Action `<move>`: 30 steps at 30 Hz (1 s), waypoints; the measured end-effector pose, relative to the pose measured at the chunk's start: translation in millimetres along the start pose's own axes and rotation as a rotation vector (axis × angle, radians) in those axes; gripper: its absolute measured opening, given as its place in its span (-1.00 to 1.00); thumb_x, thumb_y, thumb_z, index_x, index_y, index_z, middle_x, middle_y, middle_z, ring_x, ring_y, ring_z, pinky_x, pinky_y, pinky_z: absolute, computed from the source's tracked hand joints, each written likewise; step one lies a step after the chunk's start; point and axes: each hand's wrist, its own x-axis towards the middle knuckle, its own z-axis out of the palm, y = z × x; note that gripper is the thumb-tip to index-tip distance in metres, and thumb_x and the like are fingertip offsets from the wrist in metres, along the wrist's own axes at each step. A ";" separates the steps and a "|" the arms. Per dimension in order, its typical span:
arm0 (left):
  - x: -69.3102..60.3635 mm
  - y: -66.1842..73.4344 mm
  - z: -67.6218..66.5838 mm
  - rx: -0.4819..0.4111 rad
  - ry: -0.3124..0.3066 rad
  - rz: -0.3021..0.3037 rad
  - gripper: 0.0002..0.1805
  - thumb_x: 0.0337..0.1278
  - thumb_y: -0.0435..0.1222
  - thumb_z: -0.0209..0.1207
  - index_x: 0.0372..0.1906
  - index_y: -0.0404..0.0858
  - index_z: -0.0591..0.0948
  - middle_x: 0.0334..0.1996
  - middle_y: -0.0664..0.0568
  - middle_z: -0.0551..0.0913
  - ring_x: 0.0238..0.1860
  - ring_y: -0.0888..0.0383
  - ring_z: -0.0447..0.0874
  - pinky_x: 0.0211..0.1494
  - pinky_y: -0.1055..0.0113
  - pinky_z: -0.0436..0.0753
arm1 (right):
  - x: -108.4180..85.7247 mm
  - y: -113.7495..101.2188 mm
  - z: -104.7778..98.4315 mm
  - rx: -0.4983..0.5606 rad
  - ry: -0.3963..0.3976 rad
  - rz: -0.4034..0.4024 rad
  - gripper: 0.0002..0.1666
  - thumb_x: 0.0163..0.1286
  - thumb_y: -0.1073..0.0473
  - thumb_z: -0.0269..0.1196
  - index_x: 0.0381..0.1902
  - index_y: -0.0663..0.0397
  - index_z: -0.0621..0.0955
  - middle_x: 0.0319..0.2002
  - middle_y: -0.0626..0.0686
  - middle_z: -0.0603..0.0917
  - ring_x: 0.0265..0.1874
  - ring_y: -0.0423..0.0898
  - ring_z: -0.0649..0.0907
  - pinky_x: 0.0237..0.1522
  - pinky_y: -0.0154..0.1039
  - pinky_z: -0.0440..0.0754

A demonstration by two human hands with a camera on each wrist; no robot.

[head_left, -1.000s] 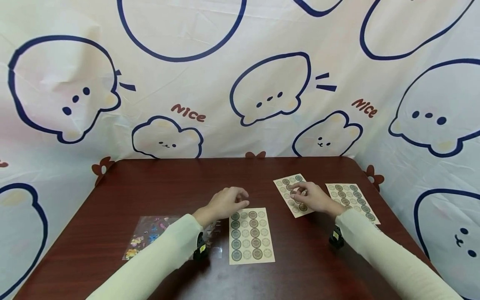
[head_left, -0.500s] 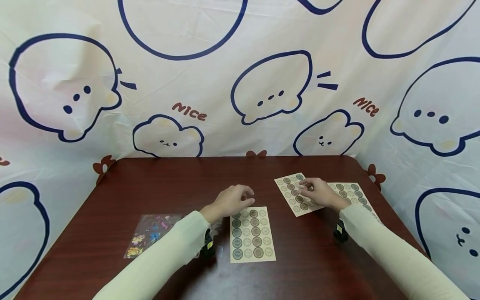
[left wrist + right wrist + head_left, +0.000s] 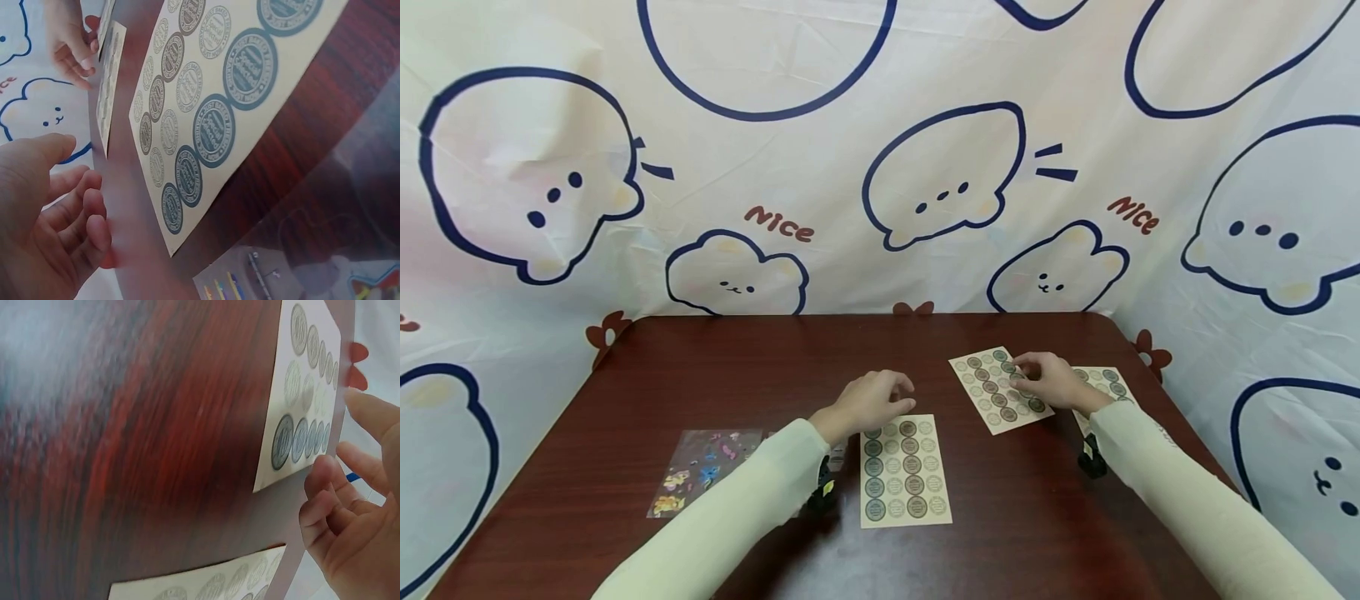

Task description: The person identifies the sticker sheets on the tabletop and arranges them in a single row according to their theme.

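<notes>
A cream sheet of round stickers (image 3: 906, 475) lies flat on the table, its rows of dark and pale circles facing up. Just past its far edge my left hand (image 3: 868, 402) hovers with loosely bent fingers and nothing in them, as the left wrist view also shows. Farther right lies a second, slanted sticker sheet (image 3: 992, 392). Over its right edge is my right hand (image 3: 1051, 382), fingers loosely bent and holding nothing; whether a fingertip touches the paper I cannot tell. A third sticker sheet (image 3: 1105, 382) is partly hidden behind the right hand and sleeve.
A clear plastic packet with small colourful figures (image 3: 703, 471) lies at the left, partly under the left sleeve. The dark red-brown table (image 3: 760, 358) meets a printed cloth (image 3: 835, 183) at the back and sides.
My right hand has moved right across the slanted sheet, from its middle to its right edge, uncovering more circles. My left hand has shifted slightly right. The sheets stay in place.
</notes>
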 end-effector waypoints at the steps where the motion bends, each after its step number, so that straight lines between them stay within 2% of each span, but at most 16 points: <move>1: 0.3 0.7 0.0 0.003 -0.003 0.003 -0.66 0.43 -0.11 0.18 0.16 -0.16 0.65 -0.10 0.01 0.74 -0.19 0.14 0.68 -0.14 0.18 0.61 | 0.2 1.4 -0.6 -0.008 -0.006 0.000 -0.45 0.42 0.09 0.31 0.28 0.24 0.55 0.02 0.27 0.65 -0.05 0.11 0.62 -0.04 0.01 0.59; 5: 0.4 3.4 -0.8 0.002 -0.008 0.009 -0.64 0.43 -0.12 0.17 0.18 -0.18 0.64 -0.08 0.00 0.74 -0.16 0.12 0.69 -0.14 0.16 0.62 | 1.2 5.4 -2.2 -0.023 -0.037 0.002 -0.38 0.36 0.13 0.37 0.30 0.27 0.53 0.08 0.34 0.62 0.05 0.19 0.60 0.10 0.14 0.54; 9: 0.5 2.5 0.5 -0.003 -0.015 0.001 -0.65 0.43 -0.12 0.17 0.18 -0.17 0.64 -0.09 0.00 0.74 -0.20 0.13 0.68 -0.15 0.17 0.61 | 2.0 6.9 -4.3 -0.014 -0.095 0.001 -0.31 0.32 0.17 0.39 0.36 0.28 0.48 0.13 0.36 0.57 0.11 0.21 0.55 0.18 0.18 0.48; 15: 1.3 -2.8 2.8 -0.005 -0.010 0.004 -0.66 0.43 -0.12 0.17 0.16 -0.16 0.65 -0.10 -0.01 0.74 -0.22 0.14 0.68 -0.16 0.18 0.61 | 5.1 11.1 -8.1 -0.003 -0.159 -0.047 -0.26 0.32 0.25 0.39 0.41 0.30 0.43 0.09 0.37 0.57 -0.08 0.11 0.57 -0.07 -0.08 0.56; 17: 1.3 -3.5 2.4 -0.008 -0.004 0.003 -0.66 0.43 -0.12 0.17 0.15 -0.16 0.65 -0.09 -0.01 0.74 -0.20 0.13 0.69 -0.15 0.16 0.62 | 6.6 12.8 -8.2 -0.005 -0.159 -0.063 -0.26 0.31 0.26 0.40 0.40 0.33 0.43 0.05 0.35 0.59 -0.11 0.08 0.57 -0.08 -0.09 0.56; 22: 0.7 -5.1 1.4 -0.018 0.000 -0.009 -0.67 0.42 -0.12 0.18 0.15 -0.16 0.65 -0.10 -0.01 0.74 -0.19 0.11 0.69 -0.12 0.13 0.62 | 11.1 12.6 -4.9 -0.020 -0.127 -0.063 -0.29 0.30 0.23 0.42 0.36 0.34 0.48 0.01 0.30 0.63 -0.01 0.10 0.58 0.12 0.09 0.53; 24: 0.6 -6.7 1.5 -0.020 0.000 -0.017 -0.67 0.42 -0.12 0.18 0.15 -0.16 0.65 -0.10 -0.01 0.74 -0.20 0.12 0.69 -0.12 0.14 0.62 | 13.0 10.7 -2.7 -0.023 -0.116 -0.050 -0.30 0.30 0.21 0.42 0.35 0.33 0.50 0.00 0.29 0.63 -0.04 0.09 0.59 0.12 0.11 0.53; 30: 0.7 -11.8 0.6 -0.020 0.011 -0.030 -0.66 0.42 -0.12 0.19 0.15 -0.17 0.65 -0.10 -0.01 0.73 -0.19 0.11 0.68 -0.12 0.12 0.62 | 18.0 1.3 3.3 -0.039 -0.106 -0.016 -0.33 0.31 0.20 0.41 0.32 0.35 0.51 -0.06 0.25 0.62 -0.15 0.03 0.56 0.02 0.00 0.55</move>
